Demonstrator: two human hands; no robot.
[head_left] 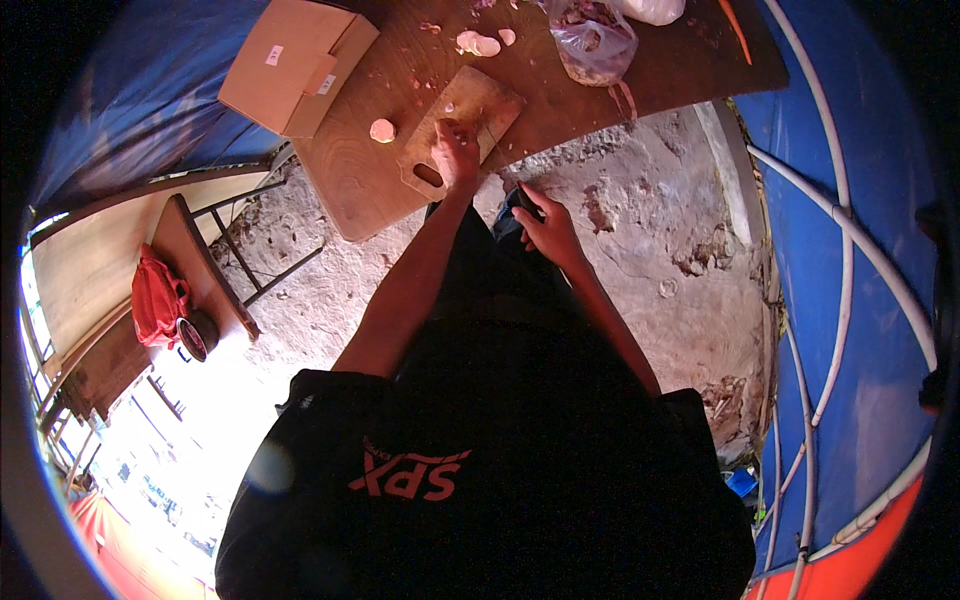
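Note:
A wooden cutting board (pixel 494 98) with a slot handle lies slantwise near the table's front edge. Over its middle, my left hand (pixel 457 160) is closed with fingertips down at the board; a small dark reddish thing seems to be under them, too hidden to name. Just off the table edge, in front of my legs, my right hand (pixel 550 232) is closed around a dark handle (pixel 527 203); the rest of that tool cannot be made out. A small pale piece (pixel 450 107) sits on the board past my left fingers. To its left lies a round pinkish slice (pixel 382 130).
On the brown table (pixel 350 195) stand a cardboard box (pixel 290 65) at left and a clear plastic bag (pixel 597 55) with reddish contents at the back. Pale slices (pixel 478 43) and scraps lie between. A red bag (pixel 158 300) rests on another table; white poles (pixel 840 190) line the right.

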